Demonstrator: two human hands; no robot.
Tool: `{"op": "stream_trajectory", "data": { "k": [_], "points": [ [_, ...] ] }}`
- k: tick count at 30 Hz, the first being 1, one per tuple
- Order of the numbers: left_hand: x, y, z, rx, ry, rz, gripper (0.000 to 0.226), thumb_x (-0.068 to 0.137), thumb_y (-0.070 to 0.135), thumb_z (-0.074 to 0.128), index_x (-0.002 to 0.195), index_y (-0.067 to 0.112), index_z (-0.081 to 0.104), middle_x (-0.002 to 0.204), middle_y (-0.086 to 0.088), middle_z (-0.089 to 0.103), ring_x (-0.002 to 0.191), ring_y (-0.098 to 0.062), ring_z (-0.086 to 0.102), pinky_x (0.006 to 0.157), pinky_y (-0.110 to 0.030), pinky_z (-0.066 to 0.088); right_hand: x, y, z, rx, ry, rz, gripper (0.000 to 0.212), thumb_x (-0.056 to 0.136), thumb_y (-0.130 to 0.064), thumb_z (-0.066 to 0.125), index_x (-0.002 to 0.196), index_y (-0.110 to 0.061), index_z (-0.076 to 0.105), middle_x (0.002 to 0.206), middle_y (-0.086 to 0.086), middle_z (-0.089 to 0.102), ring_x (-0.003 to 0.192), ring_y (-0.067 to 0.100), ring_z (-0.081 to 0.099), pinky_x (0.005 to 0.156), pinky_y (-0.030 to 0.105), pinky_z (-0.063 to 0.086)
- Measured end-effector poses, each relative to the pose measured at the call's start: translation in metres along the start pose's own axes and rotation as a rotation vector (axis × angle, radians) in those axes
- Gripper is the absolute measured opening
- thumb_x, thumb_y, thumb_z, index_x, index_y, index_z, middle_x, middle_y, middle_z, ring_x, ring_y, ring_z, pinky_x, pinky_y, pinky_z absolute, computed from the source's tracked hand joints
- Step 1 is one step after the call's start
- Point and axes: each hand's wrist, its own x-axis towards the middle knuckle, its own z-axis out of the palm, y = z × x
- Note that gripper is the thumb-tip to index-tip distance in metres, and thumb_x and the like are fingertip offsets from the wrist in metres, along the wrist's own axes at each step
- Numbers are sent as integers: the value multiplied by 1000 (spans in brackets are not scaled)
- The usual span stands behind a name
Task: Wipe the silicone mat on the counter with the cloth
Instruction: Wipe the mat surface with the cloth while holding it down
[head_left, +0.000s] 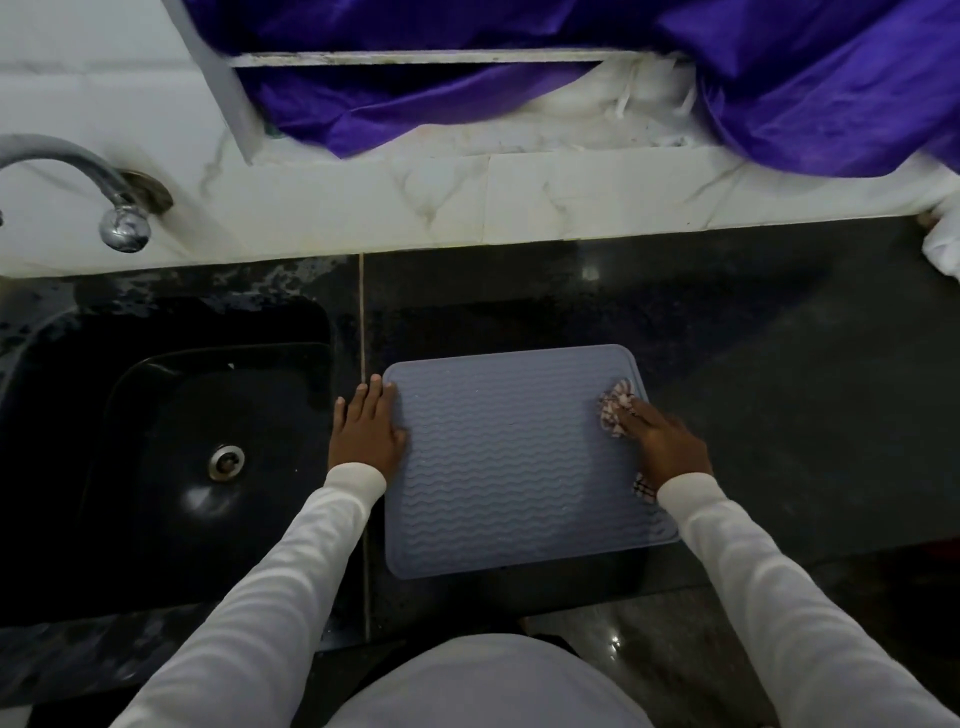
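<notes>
We see the dark table (779, 364) with a black sink (171, 447) at nine o'clock and purple fabric (779, 78) at twelve. The grey silicone mat (519, 467) lies flat at the centre. Our left hand (366, 434) rests open, palm down, on the mat's nine o'clock edge. Our right hand (667, 447) presses the checked cloth (615, 413) on the mat's three o'clock edge, its grip closed over it.

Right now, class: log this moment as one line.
left hand: flat, steadying mat | right hand: pressing cloth on mat's right edge
</notes>
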Motion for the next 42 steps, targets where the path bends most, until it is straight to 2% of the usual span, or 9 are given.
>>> {"op": "stream_trajectory", "data": {
  "k": [8, 13, 17, 20, 25, 28, 31, 36, 42],
  "points": [
    [0, 7, 3, 4, 7, -41, 67, 97, 32, 39, 154, 18, 7, 162, -5, 3, 149, -23, 4, 121, -44, 0, 5, 26, -4, 1, 94, -42, 58, 83, -80, 29, 134, -53, 37, 139, 0, 50, 128, 30, 44, 110, 49, 31],
    [1, 9, 3, 1, -3, -67, 66, 97, 31, 39, 154, 18, 8, 162, -4, 4, 149, -23, 5, 121, -44, 0, 0, 13, -8, 309, 107, 29, 39, 95, -32, 52, 134, -34, 51, 142, -5, 50, 126, 26, 49, 105, 38, 40],
    [0, 9, 4, -14, 5, -68, 67, 97, 29, 40, 154, 17, 8, 162, -5, 5, 149, -24, 6, 121, -45, 1, -2, -33, -13, 486, 266, -94, 40, 85, -2, 63, 118, -23, 68, 122, 2, 65, 109, 18, 61, 92, 24, 44],
    [1, 7, 4, -13, 1, -56, 67, 97, 30, 39, 154, 18, 7, 162, -4, 4, 149, -23, 5, 121, -45, 0, -7, -92, -11, 627, 245, -248, 45, 82, 5, 61, 118, -22, 68, 121, 1, 66, 109, 17, 62, 97, 31, 48],
    [1, -1, 3, -96, 5, -22, 66, 95, 28, 41, 154, 21, 12, 162, -2, 7, 149, -21, 7, 120, -45, -1, -24, -206, 15, 467, 126, -450, 49, 83, -1, 57, 125, -25, 64, 132, 5, 59, 116, 26, 57, 97, 33, 47],
    [2, -10, 2, -120, -5, 2, 61, 98, 28, 38, 154, 25, 15, 162, 0, 9, 149, -18, 7, 120, -46, -1, -34, -247, 50, 298, -49, -527, 58, 90, -6, 52, 143, -27, 43, 159, 2, 19, 134, 30, 40, 107, 41, 39],
    [2, -19, 5, -117, 7, 29, 58, 99, 29, 36, 153, 28, 16, 162, 3, 10, 148, -15, 9, 120, -45, -2, -35, -239, 71, 95, -57, -589, 98, 72, -7, 75, 151, -27, 23, 161, 1, -10, 133, 35, 39, 101, 45, 44],
    [1, -21, 7, -137, 38, 64, 57, 98, 31, 38, 153, 28, 19, 161, 3, 14, 148, -16, 12, 119, -45, -1, -31, -223, 66, -119, -19, -596, 114, 60, -15, 86, 151, -33, 20, 161, 3, -11, 109, 38, 55, 78, 48, 54],
    [0, -23, 7, -125, 54, 85, 56, 99, 34, 37, 152, 27, 21, 161, 1, 17, 148, -18, 14, 120, -45, 0, -24, -193, 59, -144, -7, -508, 96, 74, -12, 77, 147, -39, 21, 161, 1, 9, 115, 38, 52, 82, 51, 53]
  ]
}}
